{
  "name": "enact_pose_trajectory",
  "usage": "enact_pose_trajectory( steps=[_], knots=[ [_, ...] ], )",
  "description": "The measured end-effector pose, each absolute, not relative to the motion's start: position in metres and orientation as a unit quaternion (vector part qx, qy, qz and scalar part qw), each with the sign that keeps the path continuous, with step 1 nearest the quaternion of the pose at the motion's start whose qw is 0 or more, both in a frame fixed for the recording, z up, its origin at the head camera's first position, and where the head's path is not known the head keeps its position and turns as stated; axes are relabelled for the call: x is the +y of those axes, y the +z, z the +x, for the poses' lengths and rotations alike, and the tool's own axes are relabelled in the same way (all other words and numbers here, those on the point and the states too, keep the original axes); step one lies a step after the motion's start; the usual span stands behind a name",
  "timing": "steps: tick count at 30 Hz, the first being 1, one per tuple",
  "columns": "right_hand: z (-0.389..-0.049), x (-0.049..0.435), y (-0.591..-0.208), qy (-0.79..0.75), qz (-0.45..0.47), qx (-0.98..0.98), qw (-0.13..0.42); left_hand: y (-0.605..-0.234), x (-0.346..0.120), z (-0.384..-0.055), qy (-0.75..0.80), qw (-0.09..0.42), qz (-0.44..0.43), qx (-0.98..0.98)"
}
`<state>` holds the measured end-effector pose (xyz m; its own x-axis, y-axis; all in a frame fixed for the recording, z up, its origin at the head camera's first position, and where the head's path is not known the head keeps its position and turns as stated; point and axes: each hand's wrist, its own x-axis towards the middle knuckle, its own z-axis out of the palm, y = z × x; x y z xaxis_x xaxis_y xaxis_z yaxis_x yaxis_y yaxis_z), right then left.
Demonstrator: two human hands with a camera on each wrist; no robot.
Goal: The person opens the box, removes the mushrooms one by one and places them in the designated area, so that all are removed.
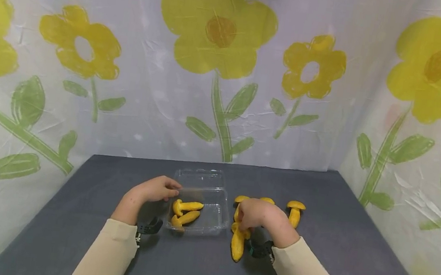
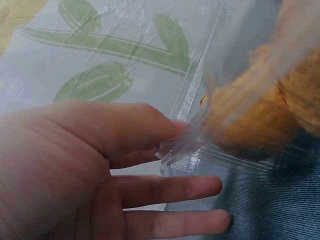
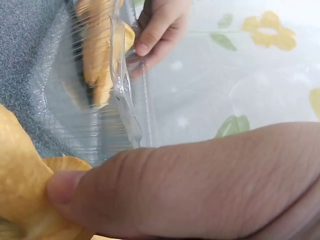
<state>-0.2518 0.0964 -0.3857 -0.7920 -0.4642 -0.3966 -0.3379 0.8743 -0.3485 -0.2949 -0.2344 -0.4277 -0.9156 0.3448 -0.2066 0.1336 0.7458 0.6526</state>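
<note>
A clear plastic clamshell container [image 1: 217, 214] lies with its lid [image 1: 199, 179] folded back. Two yellow mushrooms sit at its left side, an upper mushroom [image 1: 191, 206] and a lower mushroom [image 1: 188, 218]. My left hand [image 1: 156, 189] pinches the container's left edge between thumb [image 2: 150, 127] and index finger, while its other fingers extend below. To the right of the container, my right hand [image 1: 257, 213] grips a yellow mushroom [image 1: 237, 246], its thumb [image 3: 100, 195] pressed on it in the right wrist view. The right hand's other fingers are mostly hidden.
More yellow mushrooms lie around the right hand: one mushroom [image 1: 241, 199] behind it, another mushroom [image 1: 267, 200] partly covered, and a third mushroom [image 1: 295, 212] farther right. A dark grey cloth [image 1: 189, 270] covers the table. Flower-printed curtains [image 1: 137, 119] enclose its back and sides.
</note>
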Motion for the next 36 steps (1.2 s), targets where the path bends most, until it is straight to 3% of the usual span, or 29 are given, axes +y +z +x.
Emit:
enact_pose_trajectory(
  steps=[22, 26, 36],
  knots=[
    [-0.249, 0.101, -0.374, -0.141, -0.203, 0.943, 0.222, -0.427, -0.232, -0.292, 0.327, 0.153, 0.123, 0.924],
    [-0.249, 0.099, -0.370, -0.157, -0.230, 0.942, 0.186, -0.427, -0.234, -0.290, 0.328, 0.155, 0.120, 0.924],
    [-0.247, 0.088, -0.369, -0.145, -0.307, 0.940, 0.038, -0.423, -0.237, -0.291, 0.333, 0.163, 0.140, 0.918]
  ],
)
